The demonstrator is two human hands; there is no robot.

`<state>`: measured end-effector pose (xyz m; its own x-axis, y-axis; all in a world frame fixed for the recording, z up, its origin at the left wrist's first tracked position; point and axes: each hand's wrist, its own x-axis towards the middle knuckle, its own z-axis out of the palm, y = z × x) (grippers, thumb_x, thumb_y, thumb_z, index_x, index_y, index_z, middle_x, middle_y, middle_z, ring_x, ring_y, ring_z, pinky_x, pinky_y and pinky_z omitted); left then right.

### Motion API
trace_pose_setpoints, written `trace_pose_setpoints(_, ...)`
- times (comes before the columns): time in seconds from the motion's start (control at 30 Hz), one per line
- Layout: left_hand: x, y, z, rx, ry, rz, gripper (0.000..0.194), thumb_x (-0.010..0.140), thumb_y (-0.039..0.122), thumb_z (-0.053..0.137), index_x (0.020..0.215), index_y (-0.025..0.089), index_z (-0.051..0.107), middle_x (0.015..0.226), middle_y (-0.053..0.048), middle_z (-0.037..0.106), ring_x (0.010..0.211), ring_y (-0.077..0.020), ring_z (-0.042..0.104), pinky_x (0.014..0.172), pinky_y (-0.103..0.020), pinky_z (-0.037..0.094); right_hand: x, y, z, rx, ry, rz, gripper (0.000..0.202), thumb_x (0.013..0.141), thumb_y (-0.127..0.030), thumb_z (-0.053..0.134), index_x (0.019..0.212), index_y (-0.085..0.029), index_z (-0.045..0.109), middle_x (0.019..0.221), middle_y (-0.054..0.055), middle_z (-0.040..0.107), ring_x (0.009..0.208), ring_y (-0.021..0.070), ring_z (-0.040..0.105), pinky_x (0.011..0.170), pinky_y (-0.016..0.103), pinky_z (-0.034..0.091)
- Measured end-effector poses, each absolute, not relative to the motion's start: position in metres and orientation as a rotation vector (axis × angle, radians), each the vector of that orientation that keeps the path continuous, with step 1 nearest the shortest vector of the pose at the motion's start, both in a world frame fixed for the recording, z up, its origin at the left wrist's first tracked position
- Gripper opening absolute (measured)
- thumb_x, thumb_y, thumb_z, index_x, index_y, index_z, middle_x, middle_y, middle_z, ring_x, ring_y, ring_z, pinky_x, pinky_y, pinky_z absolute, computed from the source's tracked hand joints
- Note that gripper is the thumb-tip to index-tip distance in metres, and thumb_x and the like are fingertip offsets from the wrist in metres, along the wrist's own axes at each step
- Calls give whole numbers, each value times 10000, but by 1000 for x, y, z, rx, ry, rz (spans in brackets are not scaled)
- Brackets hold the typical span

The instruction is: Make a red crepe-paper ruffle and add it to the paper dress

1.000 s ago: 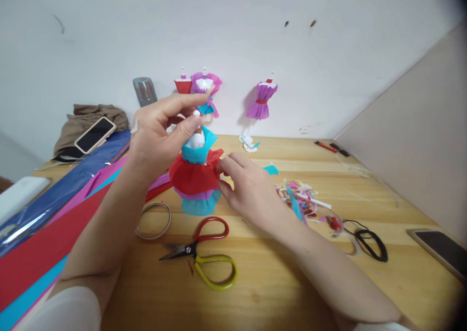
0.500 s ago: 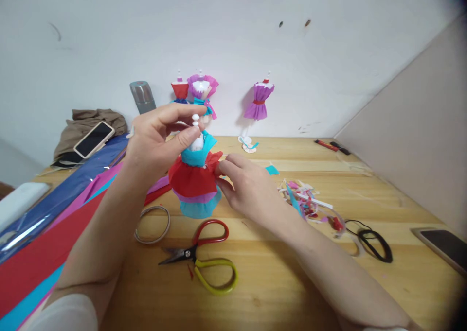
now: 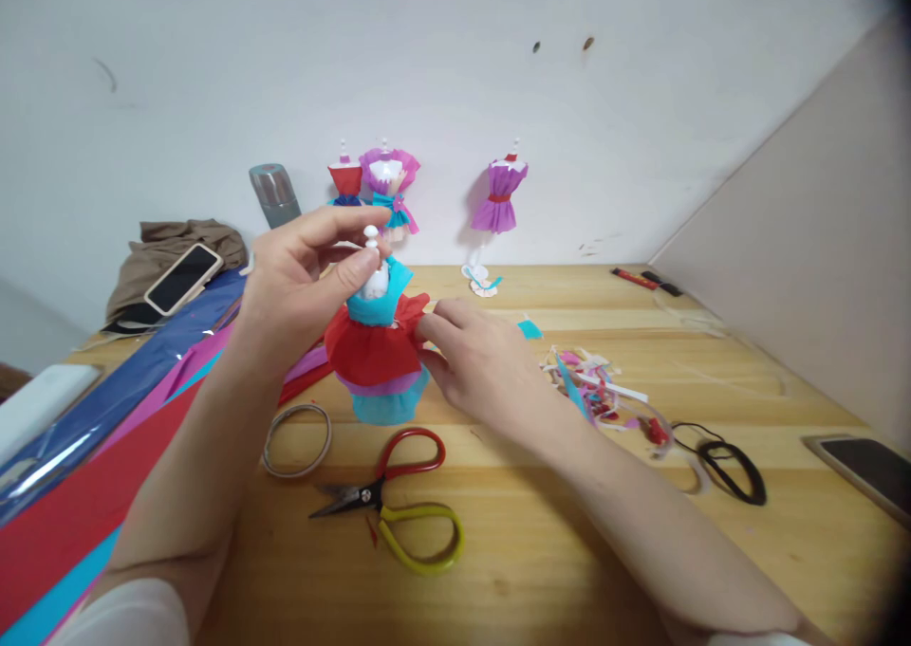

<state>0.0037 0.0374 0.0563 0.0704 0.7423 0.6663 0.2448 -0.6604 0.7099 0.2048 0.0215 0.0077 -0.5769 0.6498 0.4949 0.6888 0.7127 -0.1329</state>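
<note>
Head view: with grips unchanged, pinching doll [image 3: 376, 282] at top with left fingers [image 3: 342, 221], red skirt [image 3: 374, 350] at side with right fingers [image 3: 438, 331], before table's [image 3: 541, 570] back edge, so seemingly mid-adjustment.

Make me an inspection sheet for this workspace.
Surface: wooden table, scissors lying on it.
Work items: small dress form with blue top and red skirt over purple and blue layers.
Clutter: scrap pile right of the hands; phones at left and right.
Hands: left hand holds the form's neck; right hand at the skirt, grip partly hidden.
Cables: nothing seen for certain.
Surroundings: white wall, three dressed forms before it.
</note>
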Motion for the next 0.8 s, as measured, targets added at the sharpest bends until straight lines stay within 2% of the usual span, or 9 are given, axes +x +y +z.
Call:
trace_pose_setpoints(0.13,8,32,61,1952,956,1614,165,807,321,784,968,347,809,951,-2,789,861,-248,738,755,-411,623,204,23,9,-1042,-2401,-42,144,881,-86,516,879,-175,629,878,78,657,778,197,565,648,296,341)
trace_pose_setpoints(0.33,7,23,67,2111,960,1523,198,871,347,712,1051,335,792,1120,2,777,1036,-261,712,917,-452,593,209,22,14,-1026,-2395,89,146,819,-76,543,899,-179,608,918,74,673,844,212,601,670,294,368)
trace_pose_setpoints(0.47,-3,24,56,2142,969,1517,460,810,413,784,1256,317,719,1331,-43,687,1202,-300,647,1038,-490,533,206,23,9,-1048,-2422,-32,120,882,-112,527,901,-181,623,925,89,678,819,216,589,652,305,340)
trace_pose_setpoints(0.57,-9,24,43,2107,1007,1510,754,747,448,843,1443,342,573,1477,-82,587,1317,-339,578,1089,-514,504,206,25,7,-1045,-2419,-42,130,904,-114,512,900,-175,626,921,90,679,819,213,592,656,305,341)
trace_pose_setpoints(0.67,-14,21,30,2094,1015,1472,959,719,429,872,1555,371,407,1572,-101,490,1432,-355,475,1136,-493,479,208,26,8,-1048,-2418,-22,81,897,-144,562,937,-171,628,935,89,680,850,220,598,660,302,345)
trace_pose_setpoints(0.73,-17,19,20,2081,1081,1434,1063,700,404,889,1595,386,314,1578,-96,480,1438,-358,472,1166,-493,452,208,26,9,-1063,-2421,-37,77,913,-163,572,959,-170,632,955,93,682,858,221,598,663,304,347)
trace_pose_setpoints(0.8,-20,19,11,2051,1176,1399,1082,708,403,881,1605,396,276,1575,-84,483,1422,-361,494,1169,-506,447,207,26,9,-1076,-2430,-57,94,940,-167,550,965,-173,641,974,97,686,855,215,600,668,306,352)
